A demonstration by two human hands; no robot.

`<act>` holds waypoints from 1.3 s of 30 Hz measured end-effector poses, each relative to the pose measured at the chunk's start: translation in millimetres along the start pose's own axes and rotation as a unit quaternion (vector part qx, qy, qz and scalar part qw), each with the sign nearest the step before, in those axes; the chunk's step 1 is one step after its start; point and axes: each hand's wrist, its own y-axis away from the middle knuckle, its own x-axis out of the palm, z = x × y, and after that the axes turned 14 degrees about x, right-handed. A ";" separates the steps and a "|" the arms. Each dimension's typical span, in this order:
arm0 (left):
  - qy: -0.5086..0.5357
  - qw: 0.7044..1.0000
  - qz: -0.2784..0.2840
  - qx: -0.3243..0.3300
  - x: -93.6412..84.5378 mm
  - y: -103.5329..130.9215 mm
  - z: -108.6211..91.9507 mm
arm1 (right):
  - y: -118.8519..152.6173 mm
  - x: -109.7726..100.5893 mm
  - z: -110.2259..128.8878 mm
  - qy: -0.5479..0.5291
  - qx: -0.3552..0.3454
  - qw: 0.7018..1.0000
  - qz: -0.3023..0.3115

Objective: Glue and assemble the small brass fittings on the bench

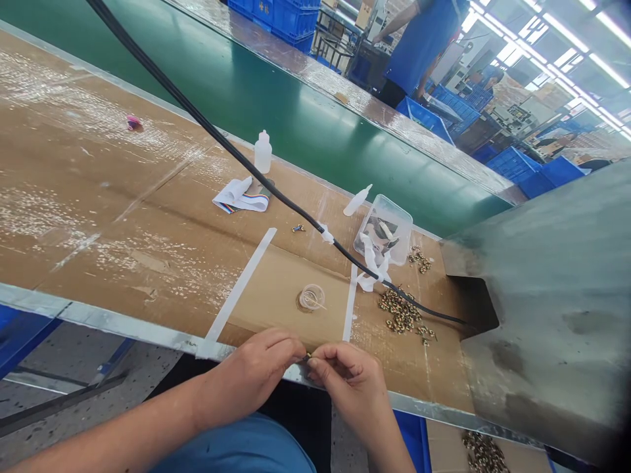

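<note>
Both hands meet at the table's front edge, fingertips almost touching around a tiny brass-coloured part (309, 355). My left hand (263, 364) has its fingers pinched together on the part's left side. From the right, my right hand (350, 378) pinches at the same part with thumb and index finger. Fingers hide most of the part. Just beyond them, a small round clear cup (311, 297) with a thin stick in it stands on a taped cardboard sheet (276, 282). A pile of small brass parts (401, 311) lies to the right.
A black cable (221, 140) crosses above the table. Behind are a white bottle (263, 152), a folded cloth strip (241, 196), a glue bottle (357, 201) and a clear tray (403, 226). A metal housing (552, 295) stands right. A person (424, 46) stands beyond the green belt (315, 112).
</note>
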 end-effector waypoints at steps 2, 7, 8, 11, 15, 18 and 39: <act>0.002 1.000 0.001 -0.001 -0.1 -0.6 -0.3 | 0.0 0.2 0.2 0.002 -0.001 1.000 0.001; 0.008 1.000 -0.002 -0.002 0.1 0.1 -0.9 | 1.2 -0.1 0.2 0.002 0.000 1.000 0.002; 0.007 1.000 -0.002 -0.002 0.2 0.3 -0.9 | 1.3 -0.2 0.3 0.001 0.001 1.000 0.003; 0.005 1.000 -0.002 -0.006 0.4 0.8 -0.7 | 1.1 -0.2 1.0 0.001 0.001 1.000 0.002; 0.010 1.000 0.002 -0.010 0.8 1.4 -0.4 | 0.5 0.1 1.8 0.000 0.004 1.000 0.001; 0.008 1.000 0.003 -0.011 1.5 2.0 0.2 | 0.7 0.0 2.2 -0.003 0.004 1.000 -0.002; 0.047 0.997 -0.015 -0.065 -5.5 -10.6 -3.4 | 2.6 2.4 -0.4 -0.066 0.018 0.998 0.007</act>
